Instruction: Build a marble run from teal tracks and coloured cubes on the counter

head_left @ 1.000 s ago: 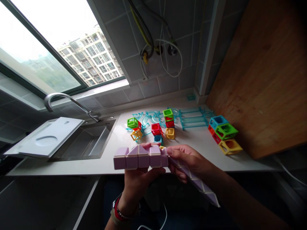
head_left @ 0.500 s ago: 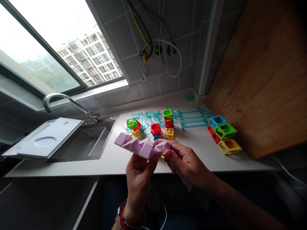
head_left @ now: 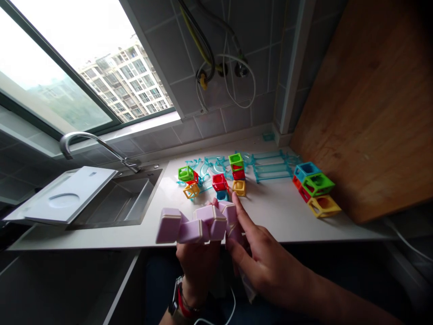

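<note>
A chain of pale purple blocks (head_left: 209, 220) is held over the counter's front edge, zigzagging from left to right. My left hand (head_left: 199, 262) grips it from below, its fingers largely hidden behind the blocks. My right hand (head_left: 260, 257) pinches the chain's right end between thumb and fingers, and a bit of clear plastic hangs under this hand. Just beyond the chain are a red frame cube (head_left: 219, 182) above a blue one (head_left: 222, 195), and a yellow frame cube (head_left: 239, 188) below red and green ones.
Translucent teal pieces (head_left: 272, 170) lie at the back of the counter (head_left: 270, 221). Stacked colored cubes (head_left: 318, 185) stand right, beside a wooden board (head_left: 379, 113). At left are a sink (head_left: 125, 203), a faucet (head_left: 98, 144) and a white panel (head_left: 71, 194).
The purple chain has turned and now shows broader faces, with its left part lower. My left hand has rotated beneath it, and my right hand has moved slightly down.
</note>
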{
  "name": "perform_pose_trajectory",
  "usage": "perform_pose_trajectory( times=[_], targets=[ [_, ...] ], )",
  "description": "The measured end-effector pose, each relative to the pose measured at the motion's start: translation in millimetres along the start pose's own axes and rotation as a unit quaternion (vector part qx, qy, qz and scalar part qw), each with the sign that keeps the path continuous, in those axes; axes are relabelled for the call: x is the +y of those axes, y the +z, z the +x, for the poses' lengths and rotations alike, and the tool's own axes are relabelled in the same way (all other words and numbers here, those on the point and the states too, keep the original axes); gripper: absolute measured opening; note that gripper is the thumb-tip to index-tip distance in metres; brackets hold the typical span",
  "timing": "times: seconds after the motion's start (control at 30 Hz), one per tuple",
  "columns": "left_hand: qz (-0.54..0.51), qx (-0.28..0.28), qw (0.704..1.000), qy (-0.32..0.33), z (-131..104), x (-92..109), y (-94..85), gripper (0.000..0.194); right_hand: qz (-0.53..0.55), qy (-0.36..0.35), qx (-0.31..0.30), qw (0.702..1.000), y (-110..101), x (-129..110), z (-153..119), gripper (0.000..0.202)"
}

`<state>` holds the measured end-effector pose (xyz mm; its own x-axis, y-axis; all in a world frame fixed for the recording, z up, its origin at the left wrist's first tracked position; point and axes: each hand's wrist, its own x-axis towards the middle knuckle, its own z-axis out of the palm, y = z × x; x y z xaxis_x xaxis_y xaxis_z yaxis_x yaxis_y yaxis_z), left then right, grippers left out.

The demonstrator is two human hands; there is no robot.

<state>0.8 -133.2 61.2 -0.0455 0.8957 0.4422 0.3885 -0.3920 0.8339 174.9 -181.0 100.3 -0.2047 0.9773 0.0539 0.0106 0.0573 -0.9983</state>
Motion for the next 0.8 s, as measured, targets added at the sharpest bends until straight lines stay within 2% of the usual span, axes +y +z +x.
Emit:
perform_pose_trajectory(
  times=[0.1, 0.2, 0.33, 0.4, 0.47, 0.57, 0.63, 0.7, 0.73, 0.8],
  targets=[
    [0.010, -0.014, 1.000, -0.009, -5.9, -12.2, -8.8, 0.016, -0.020, 0.044, 0.003, 0.999, -1.9, -4.0, -6.5, 0.097],
    [0.014, -0.030, 0.999, -0.024, -6.2, -15.2, -11.8, 0.014, 0.079, 0.059, -0.038, 0.994, -3.1, -6.4, -9.6, 0.109],
    [0.000, -0.019, 1.000, -0.018, 7.2, -6.9, -3.2, 0.015, 0.278, 0.094, -0.126, 0.948, -9.8, -5.7, -4.3, 0.113],
    [-0.059, -0.033, 0.997, -0.024, 17.3, -0.8, 1.0, 0.026, 0.339, 0.094, -0.148, 0.924, -15.5, -4.2, 0.9, 0.108],
    [-0.139, -0.091, 0.985, -0.040, 27.9, 4.7, 0.3, 0.041, 0.387, 0.097, -0.165, 0.902, -21.1, -3.0, 6.0, 0.102],
    [-0.210, -0.231, 0.947, -0.074, 41.6, 8.5, -10.3, 0.062, 0.423, 0.115, -0.186, 0.880, -27.7, -2.6, 12.1, 0.087],
    [-0.230, -0.291, 0.924, -0.092, 46.5, 7.3, -18.4, 0.063, 0.422, 0.132, -0.205, 0.873, -30.6, -2.8, 15.4, 0.073],
    [-0.251, -0.287, 0.919, -0.104, 47.0, 3.4, -22.8, 0.058, 0.409, 0.152, -0.207, 0.876, -32.8, -2.2, 18.4, 0.064],
    [-0.261, -0.273, 0.919, -0.109, 46.0, 0.9, -23.3, 0.058, 0.393, 0.153, -0.184, 0.888, -33.7, -1.5, 19.5, 0.063],
    [-0.279, -0.250, 0.919, -0.123, 42.7, -4.5, -21.5, 0.062, 0.314, 0.112, -0.091, 0.938, -35.8, 0.4, 20.7, 0.060]
  ],
)
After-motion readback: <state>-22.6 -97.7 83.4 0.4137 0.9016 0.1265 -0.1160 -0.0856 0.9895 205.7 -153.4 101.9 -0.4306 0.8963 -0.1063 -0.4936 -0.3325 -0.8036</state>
